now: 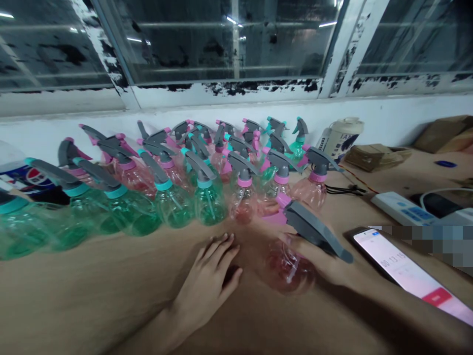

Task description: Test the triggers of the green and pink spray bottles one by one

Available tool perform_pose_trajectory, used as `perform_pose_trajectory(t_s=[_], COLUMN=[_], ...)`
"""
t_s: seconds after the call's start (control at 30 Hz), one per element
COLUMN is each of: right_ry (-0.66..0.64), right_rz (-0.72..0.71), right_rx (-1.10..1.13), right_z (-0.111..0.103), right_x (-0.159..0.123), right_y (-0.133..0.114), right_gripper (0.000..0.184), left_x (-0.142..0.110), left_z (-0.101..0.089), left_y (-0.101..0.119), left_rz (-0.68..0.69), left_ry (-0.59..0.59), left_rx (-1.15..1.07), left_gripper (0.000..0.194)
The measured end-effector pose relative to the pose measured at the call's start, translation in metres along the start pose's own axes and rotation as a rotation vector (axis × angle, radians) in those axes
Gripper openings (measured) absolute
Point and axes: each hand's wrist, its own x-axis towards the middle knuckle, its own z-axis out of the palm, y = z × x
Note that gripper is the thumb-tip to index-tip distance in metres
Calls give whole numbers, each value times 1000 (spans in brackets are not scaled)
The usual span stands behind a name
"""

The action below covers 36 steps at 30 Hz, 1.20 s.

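Observation:
My right hand (pixel 308 251) is wrapped round the neck of a pink spray bottle (pixel 288 271), whose grey and pink trigger head tilts down to the right. That bottle is near the table surface; whether its base touches cannot be made out. My left hand (pixel 216 268) lies on the table to its left, fingers outstretched, holding nothing. Just beyond the hands stands a front row of spray bottles, among them a green spray bottle (pixel 210 202) and another pink spray bottle (pixel 244 197). More pink and green bottles crowd behind them.
A phone (pixel 410 276) showing a running timer lies at the right. Beyond it are a white power strip (pixel 402 209), brown cardboard pieces (pixel 377 155) and a pale cup (pixel 343 138). A Pepsi bottle (pixel 29 180) is at the far left. A wall with windows (pixel 221 39) closes off the back.

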Motion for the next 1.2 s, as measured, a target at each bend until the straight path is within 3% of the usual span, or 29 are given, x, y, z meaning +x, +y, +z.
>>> perform_pose_trajectory(t_s=[0.17, 0.57, 0.87, 1.2], right_ry=[34, 87, 63, 119], right_rz=[-59, 17, -30, -90], right_rx=[66, 6, 29, 8], right_z=[-2, 0, -2, -1], right_x=[7, 5, 7, 4], right_y=[-14, -8, -16, -21], right_gripper=[8, 14, 17, 30], left_x=[0, 1, 0, 2], left_z=[0, -1, 0, -2], left_y=[0, -2, -1, -1], left_rz=[-1, 0, 2, 1], left_ry=[-6, -12, -12, -10], left_rx=[-4, -20, 12, 14], left_gripper=[35, 35, 35, 35])
